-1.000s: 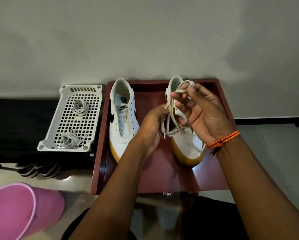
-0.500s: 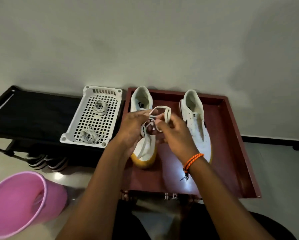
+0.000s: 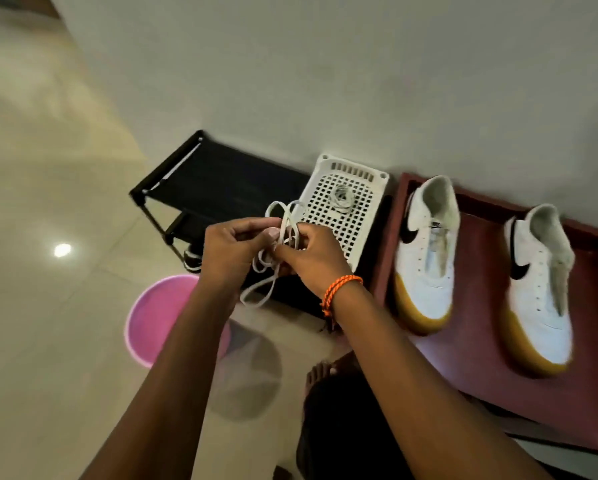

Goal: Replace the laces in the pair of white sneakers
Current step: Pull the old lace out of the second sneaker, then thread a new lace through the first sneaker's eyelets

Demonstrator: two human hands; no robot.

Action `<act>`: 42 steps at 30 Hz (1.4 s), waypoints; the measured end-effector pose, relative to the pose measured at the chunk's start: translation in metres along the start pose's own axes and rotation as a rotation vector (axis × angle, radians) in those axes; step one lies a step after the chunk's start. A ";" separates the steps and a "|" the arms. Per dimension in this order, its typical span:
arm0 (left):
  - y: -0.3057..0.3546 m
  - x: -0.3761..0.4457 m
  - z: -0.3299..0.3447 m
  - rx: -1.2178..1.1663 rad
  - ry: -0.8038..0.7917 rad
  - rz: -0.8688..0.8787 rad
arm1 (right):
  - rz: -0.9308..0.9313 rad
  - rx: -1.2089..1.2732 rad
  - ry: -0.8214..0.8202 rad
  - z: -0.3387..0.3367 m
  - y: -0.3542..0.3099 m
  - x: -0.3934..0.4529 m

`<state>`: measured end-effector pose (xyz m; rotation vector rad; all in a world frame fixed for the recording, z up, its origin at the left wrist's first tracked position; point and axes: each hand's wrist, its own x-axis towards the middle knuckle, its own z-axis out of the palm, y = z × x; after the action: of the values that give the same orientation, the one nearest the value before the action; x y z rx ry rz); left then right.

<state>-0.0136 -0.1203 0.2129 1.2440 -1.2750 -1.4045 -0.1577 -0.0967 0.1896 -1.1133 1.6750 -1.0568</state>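
white lace [image 3: 273,268]: looped, bunched | sneakers [image 3: 425,251] [image 3: 540,289]: unlaced, side by side

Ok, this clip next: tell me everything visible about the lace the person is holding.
The shoelace is a flat, off-white strip, apparently woven fabric, free of both sneakers. It is gathered into several loose loops: two rise above the fingers, and one longer loop hangs below. The left hand and the right hand pinch it between them at the bundle's middle; nothing else touches it. It is held in the air in front of the black rack, left of the white basket, and above and behind the pink bucket. Its tips are not visible.
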 end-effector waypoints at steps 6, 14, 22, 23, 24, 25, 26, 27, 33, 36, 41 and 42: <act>-0.047 -0.004 -0.088 0.057 0.287 -0.082 | 0.047 -0.039 -0.095 0.106 -0.006 0.016; -0.116 -0.007 -0.152 -0.033 0.445 -0.342 | 0.146 -0.160 -0.254 0.217 0.040 0.014; -0.135 -0.017 -0.174 0.042 0.483 -0.622 | 0.283 -0.352 -0.323 0.236 0.072 0.014; -0.134 -0.018 -0.173 0.034 0.492 -0.637 | 0.286 -0.340 -0.331 0.232 0.071 0.013; -0.132 -0.019 -0.171 0.029 0.504 -0.634 | 0.292 -0.324 -0.328 0.228 0.070 0.013; -0.130 -0.019 -0.166 0.025 0.509 -0.612 | 0.294 -0.304 -0.316 0.224 0.070 0.013; -0.127 -0.019 -0.162 0.023 0.508 -0.581 | 0.290 -0.290 -0.303 0.220 0.069 0.015; -0.124 -0.018 -0.156 0.014 0.502 -0.547 | 0.275 -0.271 -0.288 0.215 0.066 0.016; -0.080 -0.001 -0.086 -0.056 0.403 -0.383 | 0.183 -0.123 -0.090 0.153 0.036 0.035; -0.059 0.012 -0.034 -0.047 0.314 -0.299 | 0.132 -0.090 0.048 0.107 0.030 0.049; -0.041 0.030 0.042 -0.001 0.230 -0.194 | 0.087 -0.155 0.206 0.033 0.018 0.065; -0.039 0.030 0.055 0.020 0.213 -0.178 | 0.082 -0.158 0.226 0.021 0.018 0.067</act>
<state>-0.0712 -0.1370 0.1699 1.5083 -1.0562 -1.3434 -0.1593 -0.1604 0.1544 -1.0445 1.9951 -1.0435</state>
